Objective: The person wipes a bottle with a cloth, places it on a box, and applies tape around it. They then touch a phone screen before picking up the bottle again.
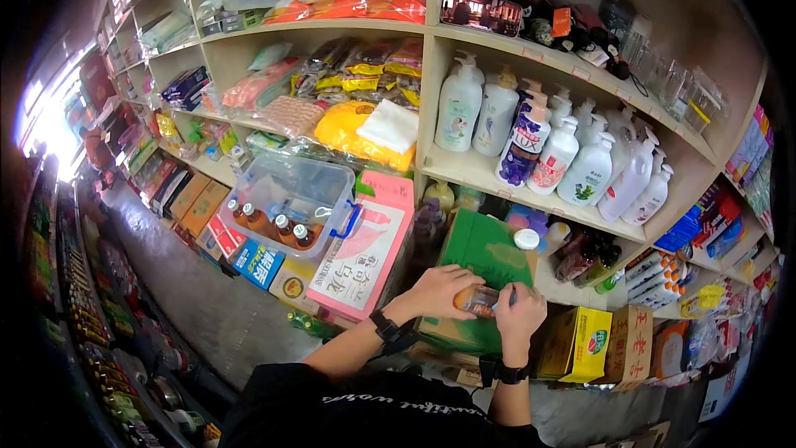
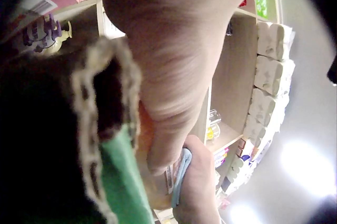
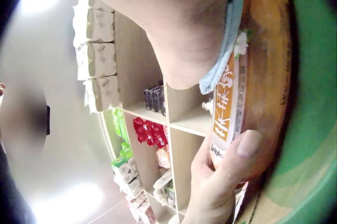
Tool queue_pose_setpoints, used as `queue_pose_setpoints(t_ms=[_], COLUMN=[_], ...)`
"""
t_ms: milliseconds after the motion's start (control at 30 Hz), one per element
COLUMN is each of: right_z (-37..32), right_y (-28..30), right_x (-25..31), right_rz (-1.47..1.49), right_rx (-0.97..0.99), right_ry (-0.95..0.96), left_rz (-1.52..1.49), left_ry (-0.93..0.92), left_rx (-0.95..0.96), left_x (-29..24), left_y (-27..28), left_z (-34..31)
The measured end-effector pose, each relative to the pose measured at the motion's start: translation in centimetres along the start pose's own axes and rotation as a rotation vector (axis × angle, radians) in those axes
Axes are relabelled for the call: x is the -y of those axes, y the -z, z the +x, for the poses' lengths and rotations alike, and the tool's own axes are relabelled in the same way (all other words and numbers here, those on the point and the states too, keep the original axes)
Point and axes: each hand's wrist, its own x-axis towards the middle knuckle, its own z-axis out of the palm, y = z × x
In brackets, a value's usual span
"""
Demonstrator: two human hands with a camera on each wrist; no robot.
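An amber bottle [image 1: 474, 301] with a printed label lies on its side over a green cardboard box [image 1: 489, 250]. My left hand [image 1: 446, 290] grips one end of it, the thumb lying across the label in the right wrist view. In my right hand [image 1: 522, 312] is a folded light-blue cloth [image 3: 224, 50], held against the bottle [image 3: 263, 76] beside its label. The left wrist view shows the cloth [image 2: 181, 176] between the right hand [image 2: 197, 192] and the bottle. My palm hides part of the cloth.
Left of the box are a pink carton [image 1: 362, 249] and a clear plastic bin [image 1: 290, 187] with several brown bottles. Pump bottles [image 1: 526, 137] line the shelf ahead. A yellow carton [image 1: 587, 344] stands at right, and packed shelves run along the left aisle.
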Motion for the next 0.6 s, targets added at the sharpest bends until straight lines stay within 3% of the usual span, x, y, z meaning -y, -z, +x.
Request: queue_pose_setpoints(t_ms=[600], right_z=[0.18], right_y=[-0.15], right_x=[-0.01], right_rz=[-0.022], right_rx=[0.000], right_ry=[0.041], left_rz=[-0.017], left_ry=[-0.015], left_rx=[-0.040], left_x=[0.27], left_y=[-0.27], left_z=[0.08])
